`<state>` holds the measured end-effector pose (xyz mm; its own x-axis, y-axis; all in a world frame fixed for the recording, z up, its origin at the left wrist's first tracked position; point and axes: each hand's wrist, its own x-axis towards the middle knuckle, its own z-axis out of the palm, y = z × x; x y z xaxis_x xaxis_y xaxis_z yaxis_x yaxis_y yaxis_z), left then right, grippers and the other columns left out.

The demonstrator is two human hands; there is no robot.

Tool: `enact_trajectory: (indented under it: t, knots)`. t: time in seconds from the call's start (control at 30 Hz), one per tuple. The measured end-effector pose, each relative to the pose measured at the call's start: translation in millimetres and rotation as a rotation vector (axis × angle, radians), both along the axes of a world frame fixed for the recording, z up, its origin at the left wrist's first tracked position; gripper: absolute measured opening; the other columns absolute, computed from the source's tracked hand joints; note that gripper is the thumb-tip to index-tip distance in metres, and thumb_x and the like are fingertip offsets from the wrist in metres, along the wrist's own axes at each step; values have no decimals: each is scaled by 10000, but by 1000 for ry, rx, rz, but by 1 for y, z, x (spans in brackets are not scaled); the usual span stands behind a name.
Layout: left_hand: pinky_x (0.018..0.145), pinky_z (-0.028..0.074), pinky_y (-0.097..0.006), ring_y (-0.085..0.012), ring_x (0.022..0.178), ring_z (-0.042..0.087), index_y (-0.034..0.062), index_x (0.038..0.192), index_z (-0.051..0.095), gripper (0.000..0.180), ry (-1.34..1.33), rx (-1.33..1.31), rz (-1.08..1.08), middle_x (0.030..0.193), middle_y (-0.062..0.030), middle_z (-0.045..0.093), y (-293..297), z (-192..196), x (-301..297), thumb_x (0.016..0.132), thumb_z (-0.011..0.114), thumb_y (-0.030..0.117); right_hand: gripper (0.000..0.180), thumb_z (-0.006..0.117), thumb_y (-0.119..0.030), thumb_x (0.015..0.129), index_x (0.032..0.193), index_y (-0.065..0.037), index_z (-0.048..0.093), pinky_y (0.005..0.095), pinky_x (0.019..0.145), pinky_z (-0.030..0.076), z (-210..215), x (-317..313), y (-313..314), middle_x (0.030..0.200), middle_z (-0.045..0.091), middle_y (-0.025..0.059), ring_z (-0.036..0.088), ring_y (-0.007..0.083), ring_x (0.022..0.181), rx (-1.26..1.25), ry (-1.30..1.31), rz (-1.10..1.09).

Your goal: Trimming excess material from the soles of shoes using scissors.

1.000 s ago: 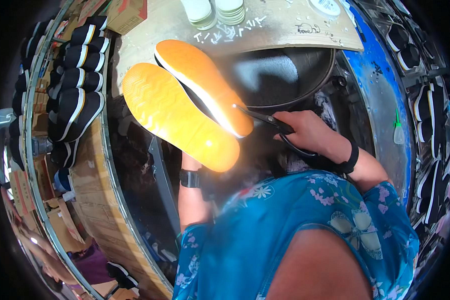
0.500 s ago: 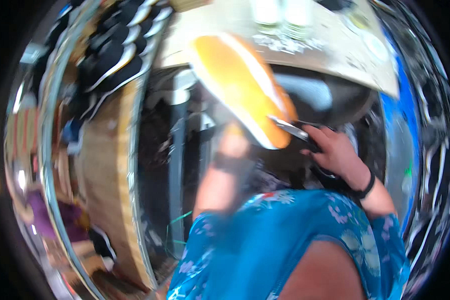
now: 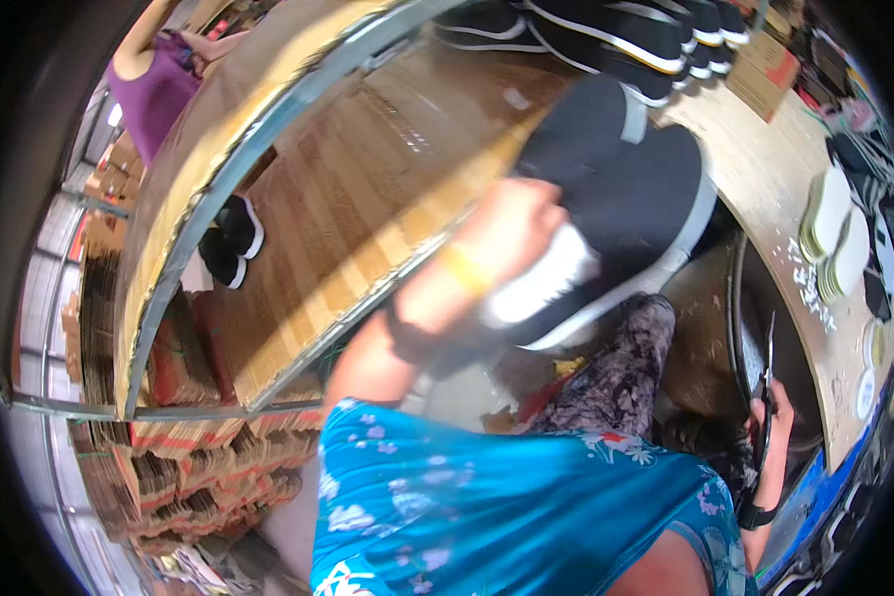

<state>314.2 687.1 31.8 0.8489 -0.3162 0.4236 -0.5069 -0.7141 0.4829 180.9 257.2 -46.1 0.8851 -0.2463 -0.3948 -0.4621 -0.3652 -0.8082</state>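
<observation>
My left hand (image 3: 512, 233) is closed on a pair of black shoes (image 3: 636, 199) with white sole edges, held out above the edge of a cardboard-covered shelf. Motion smears the hand and part of the shoes, and a white patch shows beside my fingers. Low at the right, my right hand (image 3: 780, 417) grips a pair of scissors (image 3: 768, 382), blades pointing up and away, apart from the shoes. Several finished-looking black shoes (image 3: 616, 35) with white soles stand in rows at the far end of the shelf.
The cardboard-lined shelf (image 3: 368, 179) has a metal frame. A dark basin (image 3: 740, 298) sits under the worktable (image 3: 765, 149), which bears white insole-shaped pieces (image 3: 834, 238) and scraps. Flattened cartons (image 3: 199, 467) are stacked at left. Another person in purple (image 3: 154, 89) stands beyond the shelf.
My view has swung left toward the shelf. The shoes have turned from orange soles showing to black uppers showing. The scissors have come away from the shoes, toward my right side.
</observation>
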Motion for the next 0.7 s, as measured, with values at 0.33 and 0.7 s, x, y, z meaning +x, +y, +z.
enact_trajectory:
  t: [0.33, 0.7]
  knots:
    - [938, 397, -414, -361, 1101, 512, -13, 1078, 592, 477, -245, 670, 775, 1157, -229, 551, 366, 24, 22, 874, 466, 399, 465, 740, -169, 696, 1113, -42, 578, 293, 689, 460, -8, 23, 75, 810, 605, 62, 578, 163, 751, -324, -282, 411]
    - [851, 444, -310, -196, 927, 584, -11, 1049, 587, 229, 419, -33, -250, 962, -99, 631, -59, -19, 83, 841, 557, 79, 594, 706, -254, 721, 1231, -44, 487, 341, 737, 478, 5, -13, 6, 979, 629, 186, 620, 242, 867, -246, -43, 244]
